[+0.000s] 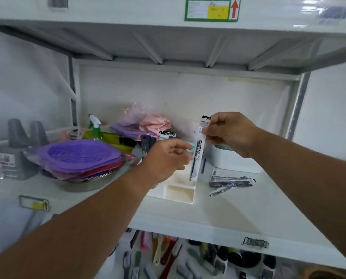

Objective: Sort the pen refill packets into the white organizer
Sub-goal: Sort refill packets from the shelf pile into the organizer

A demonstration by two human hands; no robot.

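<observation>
My right hand (230, 133) pinches the top of a long white pen refill packet (198, 156) and holds it upright over the white organizer (180, 193) on the shelf. My left hand (166, 160) hovers just left of the packet with loosely curled fingers, holding nothing that I can see. The organizer's front compartment looks empty. Several more refill packets stand at the organizer's back (167, 135). A small pile of dark refill packets (230, 181) lies on the shelf to the right of the organizer.
A white box (234, 160) stands behind the loose packets. At left a metal bowl (87, 184) holds purple and red drain covers (79, 154), with a green spray bottle (95, 127) and pink items behind. Combs and brushes fill the lower shelf (168, 256).
</observation>
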